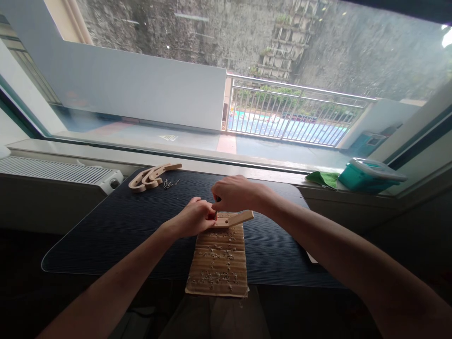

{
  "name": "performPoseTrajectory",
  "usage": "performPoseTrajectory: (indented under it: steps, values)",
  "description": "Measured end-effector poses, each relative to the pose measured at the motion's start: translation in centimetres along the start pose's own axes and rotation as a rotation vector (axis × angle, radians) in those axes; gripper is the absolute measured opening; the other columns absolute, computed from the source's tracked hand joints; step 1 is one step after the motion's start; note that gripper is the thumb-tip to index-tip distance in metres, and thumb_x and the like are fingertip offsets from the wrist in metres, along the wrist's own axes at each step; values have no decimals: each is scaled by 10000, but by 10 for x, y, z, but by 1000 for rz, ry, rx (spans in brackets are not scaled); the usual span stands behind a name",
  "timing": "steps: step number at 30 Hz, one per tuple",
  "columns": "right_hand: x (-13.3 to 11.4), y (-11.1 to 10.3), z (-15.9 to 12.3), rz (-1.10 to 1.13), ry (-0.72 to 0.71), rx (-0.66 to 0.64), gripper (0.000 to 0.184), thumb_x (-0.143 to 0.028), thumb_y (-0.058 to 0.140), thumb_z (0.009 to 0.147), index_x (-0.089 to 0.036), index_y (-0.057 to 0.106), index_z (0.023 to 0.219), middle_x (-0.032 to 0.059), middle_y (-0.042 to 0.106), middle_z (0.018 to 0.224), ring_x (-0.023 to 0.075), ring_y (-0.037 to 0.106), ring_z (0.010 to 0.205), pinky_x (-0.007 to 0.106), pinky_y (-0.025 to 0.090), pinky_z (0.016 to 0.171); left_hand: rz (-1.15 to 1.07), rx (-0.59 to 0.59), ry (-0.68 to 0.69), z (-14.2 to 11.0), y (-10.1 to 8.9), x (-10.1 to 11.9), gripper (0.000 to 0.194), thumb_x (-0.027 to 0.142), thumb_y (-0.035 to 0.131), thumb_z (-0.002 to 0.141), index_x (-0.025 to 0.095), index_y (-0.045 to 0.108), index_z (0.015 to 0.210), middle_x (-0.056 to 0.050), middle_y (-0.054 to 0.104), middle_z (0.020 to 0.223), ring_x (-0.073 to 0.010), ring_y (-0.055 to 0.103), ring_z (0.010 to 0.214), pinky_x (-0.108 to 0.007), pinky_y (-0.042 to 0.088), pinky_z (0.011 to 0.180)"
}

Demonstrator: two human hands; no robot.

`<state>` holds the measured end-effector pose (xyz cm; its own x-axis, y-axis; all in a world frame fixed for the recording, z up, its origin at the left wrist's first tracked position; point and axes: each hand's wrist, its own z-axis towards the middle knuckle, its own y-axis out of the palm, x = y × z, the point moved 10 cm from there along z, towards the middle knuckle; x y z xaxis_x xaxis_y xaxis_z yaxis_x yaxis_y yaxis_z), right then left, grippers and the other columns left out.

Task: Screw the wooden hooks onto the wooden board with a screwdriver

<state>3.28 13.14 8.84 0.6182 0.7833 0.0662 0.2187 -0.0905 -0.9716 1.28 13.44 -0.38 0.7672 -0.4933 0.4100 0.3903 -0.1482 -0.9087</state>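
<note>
Wood pc (pixel 240 218) on cardbd (pixel 219 263), screws (pixel 168 184) + curved pcs (pixel 150 174) back-L.

Room indoors, exact type unclear: large window (pixel 388 52), white radiator (pixel 60 172) beside sill (pixel 106 156), black table (pixel 106 226); railing (pixel 300 88) outside.

1 head-height view looks forward and down, from close above the dark table (pixel 116 230), toward a window (pixel 212 61).

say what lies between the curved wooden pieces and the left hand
Small metal screws, then black tabletop up to the left hand, in the head view.
</note>
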Motion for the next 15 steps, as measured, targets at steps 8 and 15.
performPoseTrajectory:
  steps: [8, 15]
  values:
    - [-11, -5, -3, 26, -96, 20, 210, -234, 526, 799, -167, 687, 916, 66, 694, 876, 145, 562, 741, 256, 303, 555, -6, 32, 0, 0, -5, 2, 184, 210, 543, 752, 193, 658, 609, 9, 688, 659, -156, 600, 742, -336, 325, 895]
    - [-7, -8, -5, -20, -19, 57, 246, -302, 494, 838, -173, 684, 925, 74, 701, 874, 162, 578, 724, 271, 285, 546, -13, 18, -3, 0, -4, 2, 171, 193, 540, 749, 197, 662, 629, 19, 694, 668, -150, 601, 738, -332, 323, 882]
